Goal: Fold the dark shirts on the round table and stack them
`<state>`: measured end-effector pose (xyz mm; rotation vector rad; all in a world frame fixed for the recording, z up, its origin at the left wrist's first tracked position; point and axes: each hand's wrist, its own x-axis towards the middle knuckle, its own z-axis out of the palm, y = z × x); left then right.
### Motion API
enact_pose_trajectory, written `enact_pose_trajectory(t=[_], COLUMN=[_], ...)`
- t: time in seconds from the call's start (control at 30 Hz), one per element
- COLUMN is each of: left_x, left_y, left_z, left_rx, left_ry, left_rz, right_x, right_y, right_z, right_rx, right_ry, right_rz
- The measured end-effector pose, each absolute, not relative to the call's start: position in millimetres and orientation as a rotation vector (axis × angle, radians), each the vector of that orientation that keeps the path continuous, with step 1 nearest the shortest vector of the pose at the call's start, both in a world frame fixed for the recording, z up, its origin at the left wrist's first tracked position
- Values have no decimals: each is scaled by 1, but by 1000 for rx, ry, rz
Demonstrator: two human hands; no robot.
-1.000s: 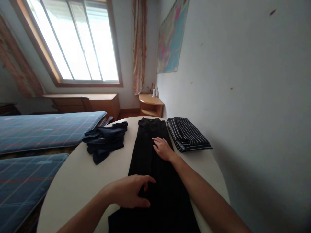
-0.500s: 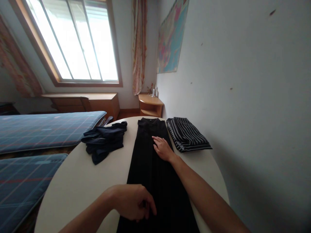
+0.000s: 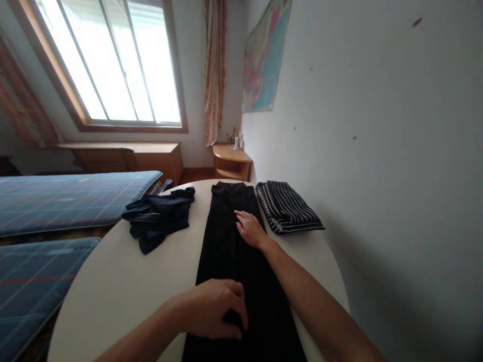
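A long black dress (image 3: pixel 221 251), folded narrow, lies lengthwise on the round white table (image 3: pixel 113 281), its collar at the far end. My right hand (image 3: pixel 249 229) rests flat on its upper part, fingers stretched out. Nearer to me, my left hand (image 3: pixel 217 309) is bent over the lower part of the dress, fingers curled towards the thumb in a pinch at the black cloth. How much fabric it grips is hard to see, dark on dark. The near end of the dress runs out of view at the bottom.
A crumpled dark navy garment (image 3: pixel 158 216) lies at the table's left. Folded black-and-white striped cloth (image 3: pixel 289 207) sits at the right, near the white wall (image 3: pixel 396 176). Plaid mattresses (image 3: pixel 75 198) stand to the left; a wooden corner shelf (image 3: pixel 232 153) is behind the table.
My left hand has shifted slightly and its fingers have drawn in towards the thumb. My right hand stays flat on the dress. The view has moved a little.
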<state>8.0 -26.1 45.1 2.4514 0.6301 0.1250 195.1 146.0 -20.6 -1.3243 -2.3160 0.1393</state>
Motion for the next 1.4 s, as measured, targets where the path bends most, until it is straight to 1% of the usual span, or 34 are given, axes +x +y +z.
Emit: enact_pose_trajectory(t=[0.17,0.27,0.4,0.57,0.63,0.73,0.8,0.93,1.23,1.4], left_x=[9,8,5,-7,-11,-9,-3,8,5,4], left_y=[-19,-16,-16,-19,-18,-14,-11,-8,-2,-3], left_z=[32,26,30,50,52,44,34,21,27,29], left_rx=[2520,2483,2376,2223,2190,2270,2399,2598,2687,2693], left_ry=[815,907,800,659,647,752,802,732,805,787], left_rz=[230,143,27,-115,-26,303,427,421,352,401], right_x=[198,201,207,218,220,216,211,203,200,198], right_y=[147,145,142,142,142,140,138,135,137,139], right_z=[-20,-16,-8,4,5,3,2,2,0,-2], right_rx=[-1327,-1385,-1400,-1276,-1245,-1249,-1282,-1333,-1318,-1314], right_ry=[-2285,-2252,-2287,-2345,-2369,-2373,-2402,-2441,-2317,-2310], right_rz=[122,118,155,241,244,137,64,8,49,113])
